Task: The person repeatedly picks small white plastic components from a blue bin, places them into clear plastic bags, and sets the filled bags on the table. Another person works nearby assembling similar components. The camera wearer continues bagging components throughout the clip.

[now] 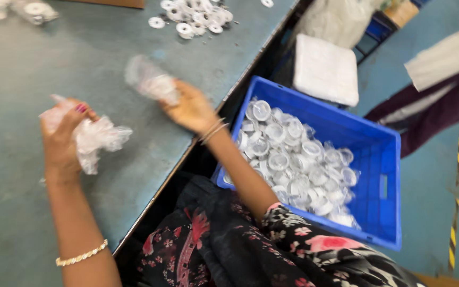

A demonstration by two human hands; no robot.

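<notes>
Single view, head-mounted, looking steeply down and slightly forward from above the person's lap. Horizon is rolled: the table (54,64) edge runs diagonally from lower left to upper right, so the camera is tilted. Close range: the forearms fill the lower left, with the left hand (62,141) and right hand (189,109) near mid-frame over the table. The floor-level blue crate (378,175) sits right of centre, farther below the lens than the tabletop. The far table end and another person's sleeve (442,58) are cut by the top and right borders. Motion blur throughout. No second view, so no overlap to report.
</notes>
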